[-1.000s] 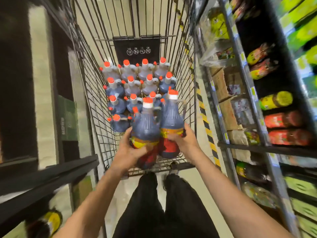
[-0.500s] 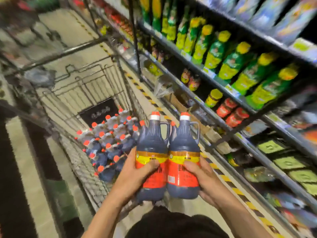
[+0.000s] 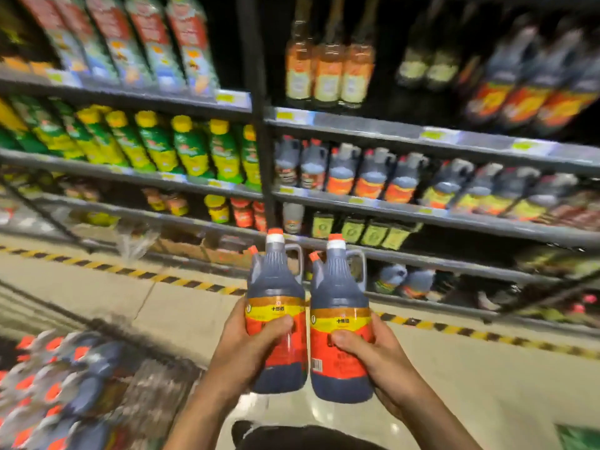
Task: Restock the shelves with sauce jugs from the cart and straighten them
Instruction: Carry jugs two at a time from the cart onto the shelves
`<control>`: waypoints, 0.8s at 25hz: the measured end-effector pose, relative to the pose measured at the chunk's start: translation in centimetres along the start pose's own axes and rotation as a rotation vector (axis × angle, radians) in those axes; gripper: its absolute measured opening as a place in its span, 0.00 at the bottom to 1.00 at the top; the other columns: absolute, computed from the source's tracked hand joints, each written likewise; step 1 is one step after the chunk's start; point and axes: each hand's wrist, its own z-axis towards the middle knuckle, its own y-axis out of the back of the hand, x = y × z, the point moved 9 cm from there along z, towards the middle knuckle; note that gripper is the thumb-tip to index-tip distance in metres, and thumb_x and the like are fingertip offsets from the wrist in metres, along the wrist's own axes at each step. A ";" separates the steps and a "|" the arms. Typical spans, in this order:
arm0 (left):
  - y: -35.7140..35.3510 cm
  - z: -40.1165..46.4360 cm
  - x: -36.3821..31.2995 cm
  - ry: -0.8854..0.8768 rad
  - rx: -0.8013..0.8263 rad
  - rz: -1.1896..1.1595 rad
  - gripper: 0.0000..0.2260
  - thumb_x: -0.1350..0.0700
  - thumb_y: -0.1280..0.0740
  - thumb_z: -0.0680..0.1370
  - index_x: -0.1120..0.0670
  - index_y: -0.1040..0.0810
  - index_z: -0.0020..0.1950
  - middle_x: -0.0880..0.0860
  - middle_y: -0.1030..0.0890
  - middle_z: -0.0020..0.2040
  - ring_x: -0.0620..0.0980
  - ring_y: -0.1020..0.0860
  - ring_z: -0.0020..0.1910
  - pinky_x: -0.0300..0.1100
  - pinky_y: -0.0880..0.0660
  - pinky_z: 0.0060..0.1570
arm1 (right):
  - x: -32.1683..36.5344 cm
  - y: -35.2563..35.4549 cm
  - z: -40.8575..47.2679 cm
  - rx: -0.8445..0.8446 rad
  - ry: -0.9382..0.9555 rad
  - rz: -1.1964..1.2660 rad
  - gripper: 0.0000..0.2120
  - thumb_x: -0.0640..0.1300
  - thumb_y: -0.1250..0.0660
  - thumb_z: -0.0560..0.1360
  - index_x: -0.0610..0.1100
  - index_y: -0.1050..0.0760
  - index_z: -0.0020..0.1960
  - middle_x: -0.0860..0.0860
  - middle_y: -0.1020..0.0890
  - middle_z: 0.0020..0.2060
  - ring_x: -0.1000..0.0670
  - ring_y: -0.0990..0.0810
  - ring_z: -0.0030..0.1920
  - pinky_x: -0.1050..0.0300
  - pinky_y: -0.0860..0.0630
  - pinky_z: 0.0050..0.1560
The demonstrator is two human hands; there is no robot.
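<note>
I hold two dark sauce jugs upright side by side in front of the shelving. My left hand grips the left jug around its red and yellow label. My right hand grips the right jug the same way. Both jugs have orange caps and side handles. The cart with several more jugs lies at the lower left, blurred. A row of similar jugs stands on the middle shelf ahead, to the right of the upright post.
Green and yellow bottles fill the shelf to the left. Tall bottles stand on the top shelf. A yellow and black striped line runs along the floor below the shelving. Low shelves hold jars and boxes.
My view has swung right from the cart to face the shelves. Both hands have carried the two jugs away from the cart, which now sits at the lower left.
</note>
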 end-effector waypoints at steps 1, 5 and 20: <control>-3.1 0.0 0.2 0.011 0.045 0.011 0.27 0.59 0.19 0.64 0.56 0.23 0.61 0.55 0.13 0.46 0.49 0.14 0.41 0.37 0.21 0.35 | 0.2 2.9 -1.0 -0.056 0.011 0.004 0.39 0.51 0.19 0.55 0.46 0.25 0.64 0.44 0.13 0.52 0.43 0.13 0.51 0.48 0.17 0.48; -15.0 0.1 1.5 0.012 0.238 0.081 0.24 0.62 0.24 0.67 0.56 0.23 0.62 0.53 0.12 0.45 0.47 0.14 0.40 0.36 0.21 0.35 | 0.7 13.6 -5.5 -0.288 0.097 0.106 0.41 0.53 0.19 0.52 0.48 0.26 0.63 0.46 0.13 0.50 0.43 0.13 0.50 0.45 0.17 0.48; -50.7 -3.4 5.4 0.005 0.971 0.429 0.33 0.49 0.18 0.60 0.50 0.24 0.63 0.52 0.13 0.51 0.49 0.14 0.47 0.41 0.19 0.43 | -1.2 39.7 -20.8 -1.037 0.331 0.511 0.31 0.47 0.24 0.61 0.48 0.29 0.62 0.44 0.16 0.53 0.47 0.13 0.45 0.51 0.18 0.42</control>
